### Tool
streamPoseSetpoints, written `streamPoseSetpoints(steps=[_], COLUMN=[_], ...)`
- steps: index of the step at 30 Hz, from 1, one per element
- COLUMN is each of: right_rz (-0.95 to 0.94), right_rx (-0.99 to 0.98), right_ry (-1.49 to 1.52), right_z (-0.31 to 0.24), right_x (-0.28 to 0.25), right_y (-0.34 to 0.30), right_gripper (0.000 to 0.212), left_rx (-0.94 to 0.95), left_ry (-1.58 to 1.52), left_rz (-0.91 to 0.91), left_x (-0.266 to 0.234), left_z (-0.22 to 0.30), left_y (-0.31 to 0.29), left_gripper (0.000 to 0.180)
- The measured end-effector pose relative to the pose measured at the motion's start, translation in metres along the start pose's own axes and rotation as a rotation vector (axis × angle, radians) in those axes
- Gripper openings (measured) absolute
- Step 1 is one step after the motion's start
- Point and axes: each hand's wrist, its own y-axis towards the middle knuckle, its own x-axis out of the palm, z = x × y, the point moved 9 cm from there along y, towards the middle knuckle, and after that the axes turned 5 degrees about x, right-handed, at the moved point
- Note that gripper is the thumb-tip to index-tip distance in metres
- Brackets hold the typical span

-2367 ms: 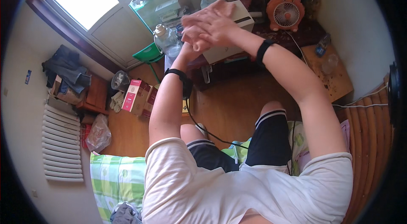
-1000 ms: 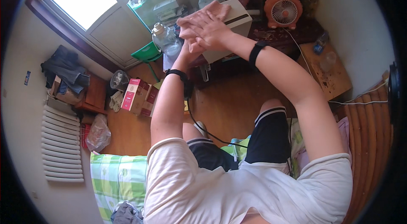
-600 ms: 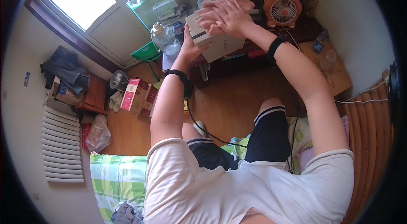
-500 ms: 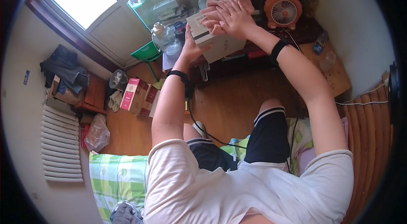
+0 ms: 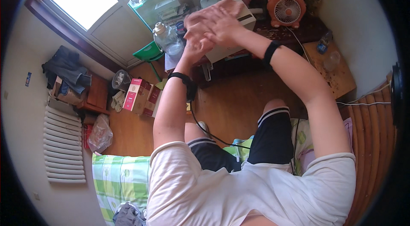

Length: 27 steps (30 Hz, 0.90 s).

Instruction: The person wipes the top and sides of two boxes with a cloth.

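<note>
A white box (image 5: 246, 16) with a dark stripe rests tilted at the front of the dark stand. My right hand (image 5: 223, 27), smeared by motion, lies over a pink cloth (image 5: 231, 6) and presses it against the box's top. Close beside it, my left hand (image 5: 197, 46) is at the box's left end, holding it; the right hand and cloth cover part of its fingers. The two hands overlap in view, so I cannot tell whether they touch. Both wrists wear black bands.
Left of the box stand a clear plastic jug (image 5: 168, 40) and a green chair (image 5: 149, 51). Behind is a glass tank (image 5: 145, 12). An orange fan (image 5: 286, 9) stands to the right, near a small wooden table (image 5: 337, 72). Cartons (image 5: 139, 96) sit on the floor.
My right hand has slid left across the box with the pink cloth, toward my left hand. The box's right end, covered before, now shows.
</note>
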Motion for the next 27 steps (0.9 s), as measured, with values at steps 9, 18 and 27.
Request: streamPoseSetpoints(steps=[9, 18, 27], right_rz=[-0.013, 0.022, -0.008], right_rx=[0.29, -0.08, 0.37], right_ry=[-0.302, -0.044, -0.158], right_z=[0.067, -0.048, 0.063], right_x=[-0.007, 0.002, -0.009], right_y=[-0.008, 0.02, -0.012], right_gripper=[0.065, 0.061, 0.075], left_rx=[-0.123, -0.271, -0.065], left_ry=[-0.083, -0.493, -0.061], left_rz=[0.086, 0.011, 0.065], left_x=[-0.006, 0.006, -0.009], left_z=[-0.015, -0.062, 0.006], left_y=[-0.001, -0.022, 0.001], left_gripper=[0.123, 0.064, 0.1])
